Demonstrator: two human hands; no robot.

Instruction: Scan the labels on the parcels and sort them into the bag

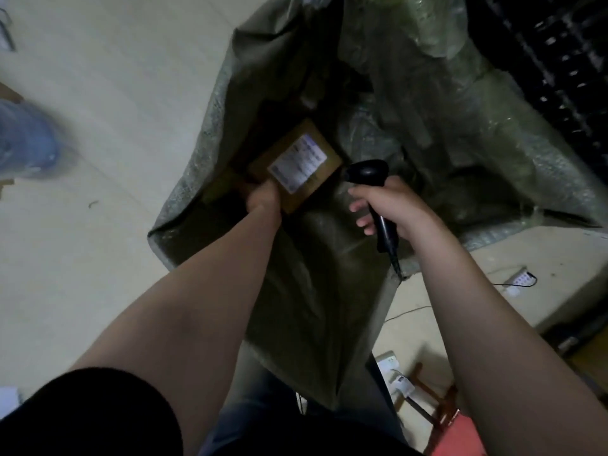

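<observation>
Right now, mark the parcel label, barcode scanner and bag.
parcel label [299,166], head view, middle of the white sticker.
barcode scanner [367,172], head view, top of its black head.
bag [312,284], head view, bare near wall.

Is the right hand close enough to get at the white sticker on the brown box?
Probably yes. The right hand grips a black handheld scanner beside the brown cardboard box, which the left hand holds over the green woven bag. The white label faces up with nothing covering it.

Parcel [296,166] inside bag [197,166], scanner [368,174] just right.
</observation>
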